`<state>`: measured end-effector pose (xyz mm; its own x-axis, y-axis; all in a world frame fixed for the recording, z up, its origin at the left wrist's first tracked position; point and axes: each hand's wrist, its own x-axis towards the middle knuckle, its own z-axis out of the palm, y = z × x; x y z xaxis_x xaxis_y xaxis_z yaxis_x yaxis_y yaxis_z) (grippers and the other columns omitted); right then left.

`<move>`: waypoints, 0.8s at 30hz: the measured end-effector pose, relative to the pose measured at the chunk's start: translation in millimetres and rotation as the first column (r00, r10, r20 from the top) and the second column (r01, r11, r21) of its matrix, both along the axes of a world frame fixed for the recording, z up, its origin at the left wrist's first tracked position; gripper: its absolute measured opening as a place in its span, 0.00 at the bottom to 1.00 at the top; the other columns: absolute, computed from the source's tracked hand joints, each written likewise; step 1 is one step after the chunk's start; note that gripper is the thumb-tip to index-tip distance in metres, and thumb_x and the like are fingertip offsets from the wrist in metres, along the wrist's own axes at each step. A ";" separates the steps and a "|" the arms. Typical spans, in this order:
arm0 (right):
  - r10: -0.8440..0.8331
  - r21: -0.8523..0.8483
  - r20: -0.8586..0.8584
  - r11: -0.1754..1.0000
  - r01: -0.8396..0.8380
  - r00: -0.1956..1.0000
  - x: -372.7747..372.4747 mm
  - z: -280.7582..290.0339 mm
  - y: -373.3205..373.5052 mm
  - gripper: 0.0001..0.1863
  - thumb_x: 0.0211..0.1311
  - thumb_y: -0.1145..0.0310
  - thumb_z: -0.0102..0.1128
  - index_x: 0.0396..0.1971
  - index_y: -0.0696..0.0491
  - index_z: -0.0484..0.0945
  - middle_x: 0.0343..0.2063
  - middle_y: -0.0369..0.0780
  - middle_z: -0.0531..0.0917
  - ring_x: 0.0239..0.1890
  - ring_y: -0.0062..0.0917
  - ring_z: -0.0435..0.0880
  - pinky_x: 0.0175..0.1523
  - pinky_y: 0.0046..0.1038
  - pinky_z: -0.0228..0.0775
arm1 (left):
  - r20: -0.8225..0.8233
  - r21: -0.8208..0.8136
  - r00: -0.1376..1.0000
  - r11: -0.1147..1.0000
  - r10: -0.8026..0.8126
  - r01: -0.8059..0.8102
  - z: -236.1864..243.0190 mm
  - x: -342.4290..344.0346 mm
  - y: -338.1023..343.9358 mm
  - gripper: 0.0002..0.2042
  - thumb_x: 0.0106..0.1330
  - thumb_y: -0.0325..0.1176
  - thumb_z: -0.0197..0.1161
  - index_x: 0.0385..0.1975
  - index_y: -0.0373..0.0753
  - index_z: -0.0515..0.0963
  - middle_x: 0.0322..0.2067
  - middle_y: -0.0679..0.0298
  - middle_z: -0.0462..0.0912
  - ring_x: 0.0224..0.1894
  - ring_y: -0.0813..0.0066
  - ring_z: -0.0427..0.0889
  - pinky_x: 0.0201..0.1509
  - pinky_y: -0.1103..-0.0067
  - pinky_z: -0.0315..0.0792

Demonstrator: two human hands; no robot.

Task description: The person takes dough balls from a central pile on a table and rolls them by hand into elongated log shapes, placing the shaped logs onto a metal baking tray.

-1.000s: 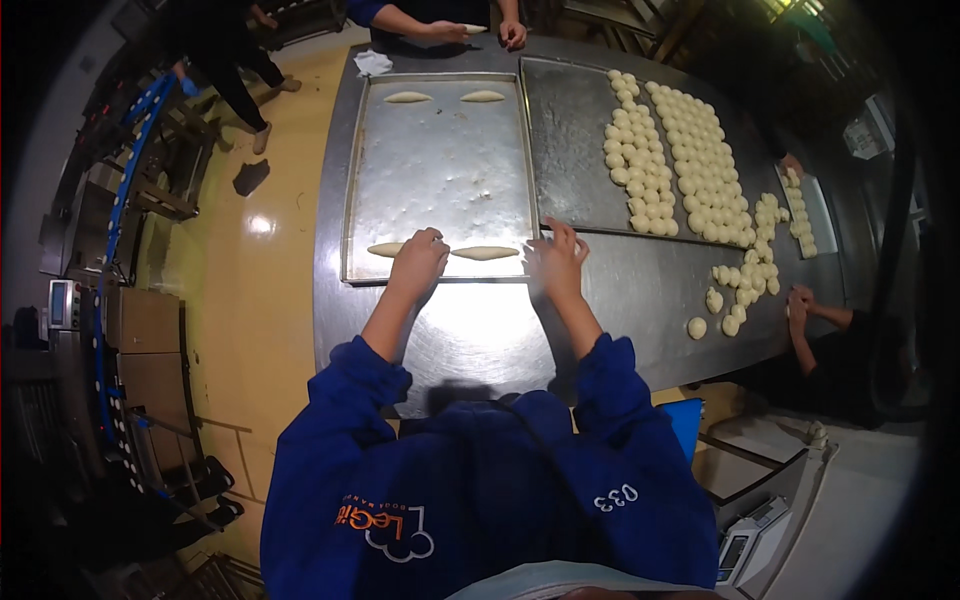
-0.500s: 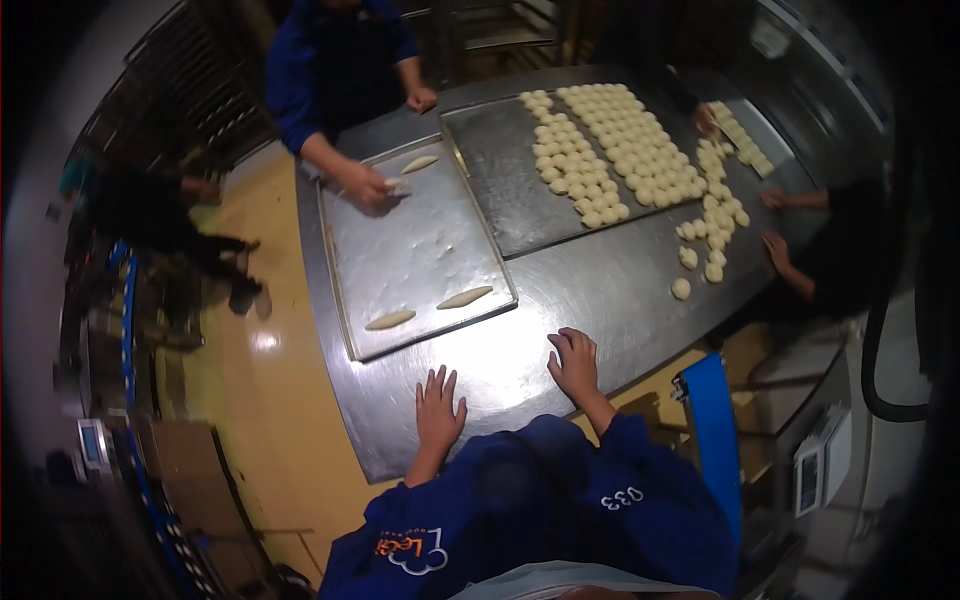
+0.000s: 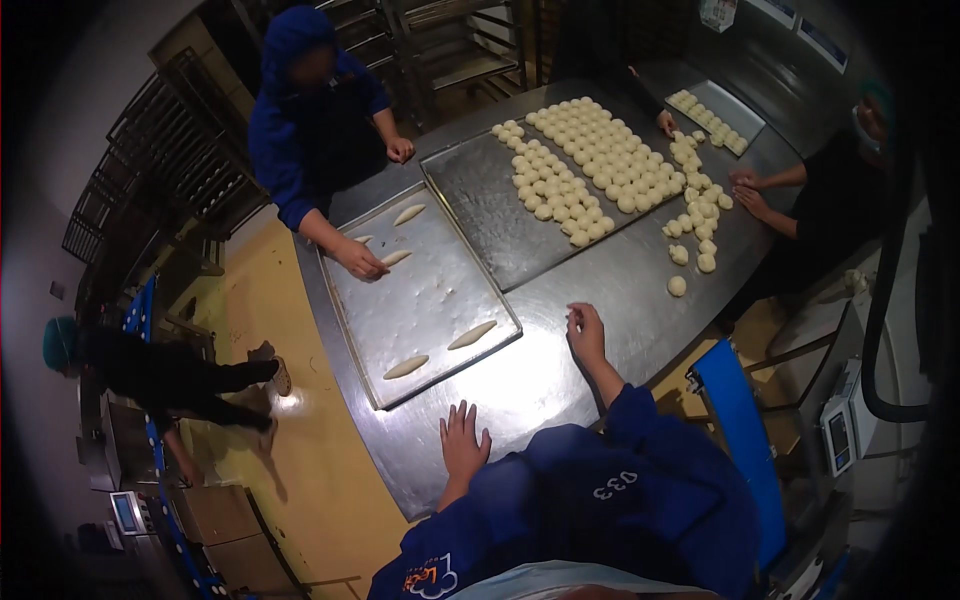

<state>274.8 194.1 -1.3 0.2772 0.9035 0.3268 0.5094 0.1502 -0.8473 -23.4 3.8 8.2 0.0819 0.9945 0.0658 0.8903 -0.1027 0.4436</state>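
Observation:
My left hand (image 3: 463, 443) lies flat on the bare steel table (image 3: 535, 390), open, its fingers spread and nothing under them that I can see. Farther right, my right hand (image 3: 587, 333) is at the table top with its fingers loosely bent and apart, holding nothing. Just ahead of my left hand is the near edge of a metal baking tray (image 3: 425, 305). Two long, pointed dough pieces rest near that edge, one on the left (image 3: 406, 367) and one on the right (image 3: 472, 335). A round dough ball (image 3: 677, 286) sits beyond my right hand.
Across the tray, a co-worker's hand (image 3: 360, 260) touches another pointed dough piece (image 3: 397, 257). Many dough balls (image 3: 605, 150) stand in rows on a dark tray (image 3: 470, 215). More lie loose near another person's hands (image 3: 750, 190). A blue conveyor belt (image 3: 740, 440) is at right.
The view has shifted. My right hand has slid forward, its fingers now more bent; my left stays flat. The co-worker's hand has come down onto a dough piece on the tray.

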 end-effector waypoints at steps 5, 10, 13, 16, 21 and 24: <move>0.016 0.081 0.017 0.997 -0.018 1.000 24.6 24.1 125.4 0.11 0.65 0.78 0.58 0.46 0.55 0.78 0.34 0.43 0.83 0.36 0.31 0.83 0.44 0.30 0.74 | -0.008 -0.005 0.998 0.998 0.068 -0.068 5.0 3.7 -0.1 0.28 0.62 0.38 0.61 0.64 0.43 0.70 0.68 0.57 0.66 0.73 0.52 0.60 0.76 0.51 0.48; 0.192 -0.022 0.290 0.981 -0.194 0.938 43.7 38.2 236.6 0.31 0.58 0.70 0.67 0.62 0.50 0.68 0.42 0.44 0.83 0.47 0.36 0.81 0.55 0.40 0.71 | -0.037 -0.010 0.992 0.993 0.120 -0.121 9.9 9.5 1.6 0.26 0.61 0.37 0.59 0.61 0.43 0.73 0.66 0.57 0.70 0.71 0.51 0.64 0.74 0.50 0.51; 0.204 -0.043 0.528 0.976 -0.214 0.825 43.0 34.8 270.0 0.45 0.53 0.64 0.72 0.70 0.48 0.58 0.49 0.42 0.81 0.56 0.36 0.78 0.67 0.50 0.58 | -0.049 -0.028 0.988 0.989 0.147 -0.148 15.8 13.0 3.6 0.25 0.61 0.36 0.58 0.61 0.44 0.74 0.65 0.58 0.71 0.70 0.52 0.65 0.74 0.51 0.53; 0.313 -0.158 0.625 0.948 -0.277 0.715 46.3 28.6 293.6 0.52 0.51 0.58 0.73 0.75 0.45 0.51 0.55 0.43 0.79 0.64 0.33 0.73 0.73 0.57 0.43 | -0.084 -0.034 0.983 0.986 0.162 -0.165 17.0 15.9 2.6 0.25 0.61 0.36 0.58 0.61 0.44 0.74 0.65 0.58 0.71 0.70 0.53 0.65 0.74 0.51 0.53; 0.403 -0.283 0.674 0.915 -0.287 0.620 48.5 37.2 298.1 0.54 0.50 0.58 0.73 0.76 0.44 0.50 0.56 0.41 0.80 0.64 0.28 0.73 0.75 0.60 0.37 | -0.115 -0.052 0.972 0.976 0.203 -0.210 11.8 24.6 4.2 0.25 0.60 0.34 0.56 0.61 0.43 0.74 0.65 0.57 0.71 0.70 0.51 0.65 0.73 0.52 0.53; 0.377 -0.281 0.714 0.926 -0.253 0.589 40.7 43.1 298.8 0.54 0.49 0.60 0.73 0.75 0.45 0.51 0.52 0.41 0.82 0.61 0.29 0.77 0.75 0.60 0.37 | -0.131 -0.046 0.966 0.972 0.222 -0.229 10.7 27.9 3.1 0.25 0.59 0.33 0.56 0.60 0.43 0.74 0.65 0.56 0.71 0.70 0.51 0.65 0.73 0.52 0.53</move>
<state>315.5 492.9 41.9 -0.3156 0.9363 0.1539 0.9125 0.3439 -0.2216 4.5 6.9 18.9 -0.1411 0.9900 0.0083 0.9360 0.1306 0.3270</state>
